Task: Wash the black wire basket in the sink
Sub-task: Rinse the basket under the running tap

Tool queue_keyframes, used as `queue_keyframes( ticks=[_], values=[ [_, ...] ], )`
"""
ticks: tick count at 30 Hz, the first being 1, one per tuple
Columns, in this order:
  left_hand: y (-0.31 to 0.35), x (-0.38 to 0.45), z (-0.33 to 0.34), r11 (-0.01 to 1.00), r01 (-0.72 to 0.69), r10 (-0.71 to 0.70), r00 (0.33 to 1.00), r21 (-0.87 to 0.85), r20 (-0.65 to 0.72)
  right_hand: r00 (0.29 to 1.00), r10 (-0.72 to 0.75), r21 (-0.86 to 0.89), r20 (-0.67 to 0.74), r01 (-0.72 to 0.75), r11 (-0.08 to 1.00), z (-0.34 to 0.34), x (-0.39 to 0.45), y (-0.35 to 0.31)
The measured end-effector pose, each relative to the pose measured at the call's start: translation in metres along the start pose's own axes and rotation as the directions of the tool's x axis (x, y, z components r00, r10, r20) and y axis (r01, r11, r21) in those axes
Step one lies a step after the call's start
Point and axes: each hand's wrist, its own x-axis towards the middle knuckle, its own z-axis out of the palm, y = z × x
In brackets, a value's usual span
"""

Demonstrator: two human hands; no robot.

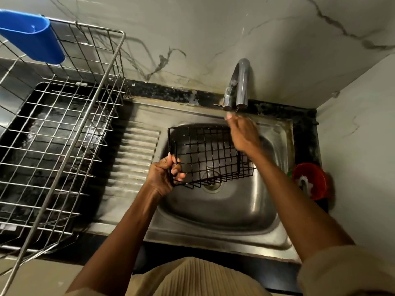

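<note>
Left hand (163,175) fingers curled tight round black wire basket (210,155) edge, held over sink (213,212). Right hand (242,133) blurred near tap (239,84); finger state unclear.

My feed is dim; glare streaks the sink (245,212) basin, my right hand (243,135) is motion-blurred, and the dish rack (64,133) bows at the left edge.

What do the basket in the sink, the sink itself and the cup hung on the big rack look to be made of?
Black wire basket: thin metal wire, probably coated, matte black. Sink: apparently stainless steel, a dull grey sheen with a pressed ribbed drainboard. Blue cup: likely plastic, opaque, smooth, uniformly coloured.
</note>
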Motion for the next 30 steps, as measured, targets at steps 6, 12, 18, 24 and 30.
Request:
queue_keyframes(
  ticks=[6, 12, 18, 24, 30],
  values=[
    [-0.002, 0.000, -0.013, 0.990, 0.020, -0.011, 0.997, -0.137, 0.070, 0.891, 0.286, 0.456, 0.351, -0.430, 0.780, -0.033, 0.014, 0.026],
    [-0.019, 0.012, -0.017, 0.982, 0.037, -0.045, 0.998, -0.186, -0.041, 0.856, 0.254, 0.553, 0.451, -0.491, 0.673, -0.034, 0.010, 0.019],
    [-0.023, 0.036, -0.009, 0.990, 0.131, -0.137, 0.978, -0.048, -0.160, 0.862, 0.338, 0.600, 0.376, -0.505, 0.620, -0.037, 0.020, -0.003],
    [-0.029, 0.048, -0.008, 0.978, 0.204, -0.180, 0.931, 0.043, -0.317, 0.896, 0.354, 0.581, 0.267, -0.443, 0.683, -0.040, 0.021, -0.019],
    [-0.023, 0.053, 0.015, 0.977, 0.205, -0.180, 0.940, 0.057, -0.291, 0.923, 0.308, 0.579, 0.230, -0.384, 0.719, -0.040, 0.020, -0.032]
  ],
)
